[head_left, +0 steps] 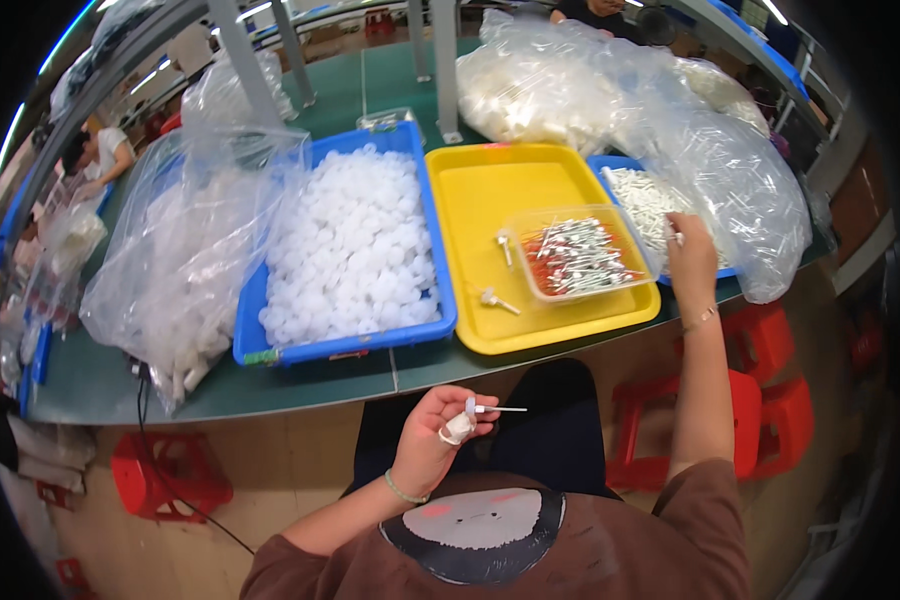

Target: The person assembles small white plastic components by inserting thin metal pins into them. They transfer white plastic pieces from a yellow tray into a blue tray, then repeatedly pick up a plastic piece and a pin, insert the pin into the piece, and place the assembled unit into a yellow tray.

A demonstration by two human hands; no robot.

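My left hand (432, 437) is closed in front of my body, its thumb wrapped in a white cover. Between thumb and fingers it pinches a thin metal pin (505, 409) with a white plastic cap, the pin pointing right. My right hand (694, 262) reaches over the near end of a blue tray (727, 272) of small white plastic pieces (638, 198). Its fingertips are pinched on what looks like one small white piece (676, 239). Beside it, a clear plastic box (543, 293) of metal pins and orange-red parts (580, 255) stands in a yellow tray (485, 185).
Two capped pins (498, 301) (505, 248) lie loose in the yellow tray. Left of it, a blue tray (370, 347) holds many white round caps (350, 240). Clear bags (185, 240) (610, 90) flank the trays. Grey posts (444, 70) rise behind; red stools (170, 475) (685, 425) stand below.
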